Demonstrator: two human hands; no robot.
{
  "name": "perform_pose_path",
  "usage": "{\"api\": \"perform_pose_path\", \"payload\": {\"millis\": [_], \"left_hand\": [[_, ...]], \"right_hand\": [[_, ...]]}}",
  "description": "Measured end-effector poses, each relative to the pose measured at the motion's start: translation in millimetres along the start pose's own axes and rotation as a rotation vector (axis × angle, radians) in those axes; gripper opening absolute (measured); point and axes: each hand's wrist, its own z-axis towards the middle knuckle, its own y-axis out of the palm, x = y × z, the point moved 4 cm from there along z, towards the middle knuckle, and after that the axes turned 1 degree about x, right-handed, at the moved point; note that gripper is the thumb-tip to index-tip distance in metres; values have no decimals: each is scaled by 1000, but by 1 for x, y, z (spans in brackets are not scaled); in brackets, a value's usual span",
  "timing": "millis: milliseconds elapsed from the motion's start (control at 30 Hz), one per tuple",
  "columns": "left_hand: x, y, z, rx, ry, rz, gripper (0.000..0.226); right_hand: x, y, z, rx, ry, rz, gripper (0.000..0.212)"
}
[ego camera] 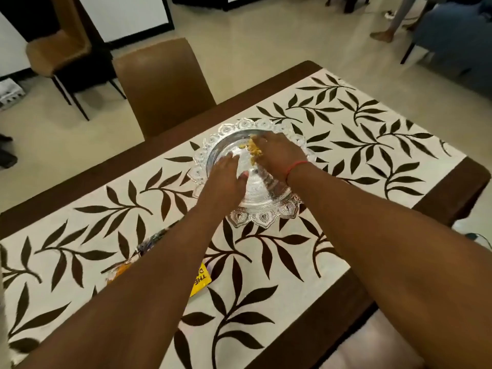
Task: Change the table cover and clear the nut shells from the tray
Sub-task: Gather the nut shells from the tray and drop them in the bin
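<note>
Both hands are over the tray (246, 211). The right hand (277, 153) reaches across the tray's far half with its fingers curled down over a small heap of yellowish shells (253, 150); the fingertips are in among the shells, though how much it actually grips is hidden by the fingers themselves. A red thread (296, 166) circles that wrist. The left hand (226, 179) lies just beside it, nearer the tray's left side, fingers straight and close together, palm down on or just above the shiny bottom; it holds nothing. The thumb points toward the right hand, and the two hands are near each other without clearly touching.

The tray is round and silvery, with a scalloped, embossed rim, and it mirrors the hands faintly. The shells sit toward its far edge, under and just left of the right fingers; the rest of its bottom looks bare.

The tray stands on the cover (346, 134), a cream cloth printed with dark leafy sprigs, which runs along the dark brown counter (452, 187) and leaves a wooden border showing at the edges. Under the left forearm, on the cover, lie a yellow packet (201, 280) with dark lettering and a crumpled wrapper (133, 259), both partly hidden.

Beyond the counter a brown chair (162, 86) is pushed up to the far side, and a second chair (61, 49) stands farther off on the pale floor. A person's legs (394, 22) show at the top right.
</note>
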Motion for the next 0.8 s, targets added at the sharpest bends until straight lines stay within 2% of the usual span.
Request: {"api": "perform_pose_path", "payload": {"millis": [133, 233, 333, 467, 633, 800], "left_hand": [[-6, 2, 16, 95, -341, -449, 40], [-14, 6, 21, 126, -605, -951, 24], [-17, 11, 23, 119, -730, -1245, 39], [-20, 14, 21, 129, -788, -1445, 53], [-16, 14, 18, 175, -846, -1549, 51], [-5, 14, 16, 144, -888, -1707, 61]], "right_hand": [[-11, 6, 17, -72, -54, -97, 47], [-17, 9, 14, -18, -112, -106, 47], [-22, 9, 9, 42, -151, -92, 51], [-26, 0, 3, 99, -181, -64, 38], [-34, -11, 0, 105, -168, 12, 31], [-61, -31, -1, 121, -142, 236, 22]]}}
